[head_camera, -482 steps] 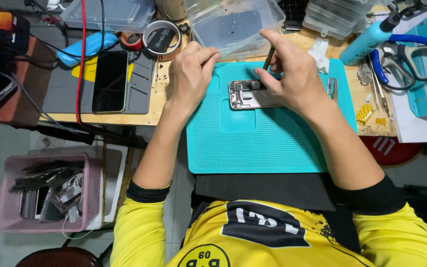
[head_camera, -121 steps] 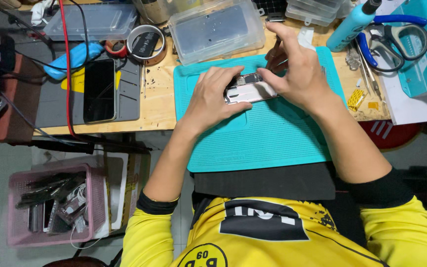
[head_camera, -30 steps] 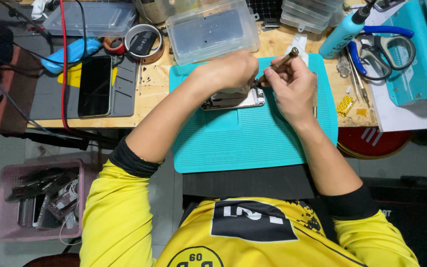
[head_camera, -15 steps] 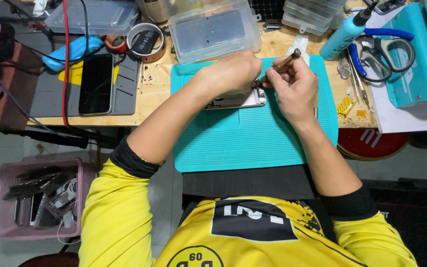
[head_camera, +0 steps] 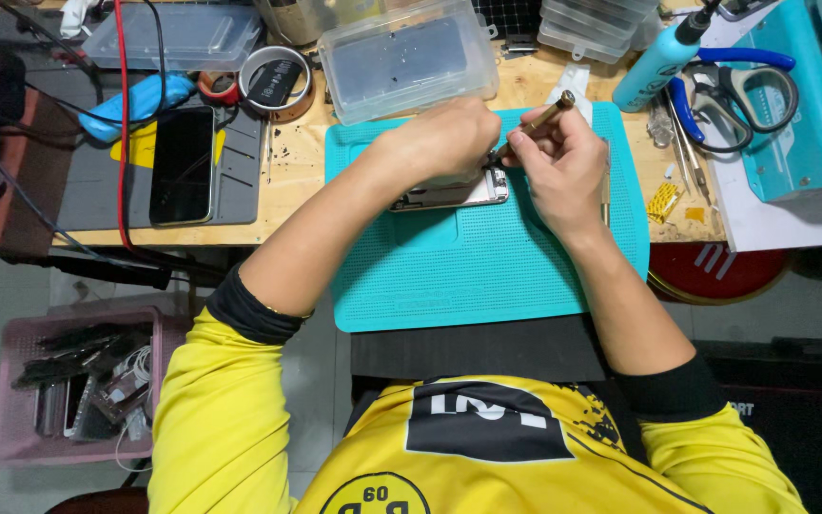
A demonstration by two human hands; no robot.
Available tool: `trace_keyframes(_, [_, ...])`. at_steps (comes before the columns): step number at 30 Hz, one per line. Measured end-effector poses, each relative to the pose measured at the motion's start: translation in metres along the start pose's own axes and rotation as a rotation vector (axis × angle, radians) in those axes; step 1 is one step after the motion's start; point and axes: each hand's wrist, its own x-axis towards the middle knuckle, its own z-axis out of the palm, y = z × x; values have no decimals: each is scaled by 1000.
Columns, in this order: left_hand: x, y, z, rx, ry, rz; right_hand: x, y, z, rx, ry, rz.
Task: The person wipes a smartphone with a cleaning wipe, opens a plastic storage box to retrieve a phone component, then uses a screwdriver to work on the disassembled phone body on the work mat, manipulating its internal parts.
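Teal mat [head_camera: 487, 276] bears an opened phone [head_camera: 449, 195], left hand [head_camera: 440, 138] pressing it, right hand [head_camera: 558, 157] grasping a screwdriver [head_camera: 537, 119].

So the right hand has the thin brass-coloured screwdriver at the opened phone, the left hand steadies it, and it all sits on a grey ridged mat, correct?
Not quite: the head view shows the opened phone lying on the teal rubber work mat. The grey mat lies off to the side, under the black phone. The right hand does hold the thin brass-coloured screwdriver, and the left hand steadies the phone.

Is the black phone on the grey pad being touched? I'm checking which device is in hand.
No, the black phone lies alone, far from both hands.
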Motion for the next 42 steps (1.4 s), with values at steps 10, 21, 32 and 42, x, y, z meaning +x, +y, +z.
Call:
trace_keyframes(10, [1, -19, 6, -145, 13, 97, 1, 2, 0, 6, 6, -7])
trace_keyframes(21, [-5, -11, 4, -105, 73, 50, 1, 1, -1, 10, -1, 2])
trace_keyframes(32, [-2, -3, 2, -40, 52, 50, 0, -2, 0, -10, -8, -5])
trace_keyframes(42, [-3, -12, 5, -78, 53, 119, 0, 0, -2, 5, -3, -3])
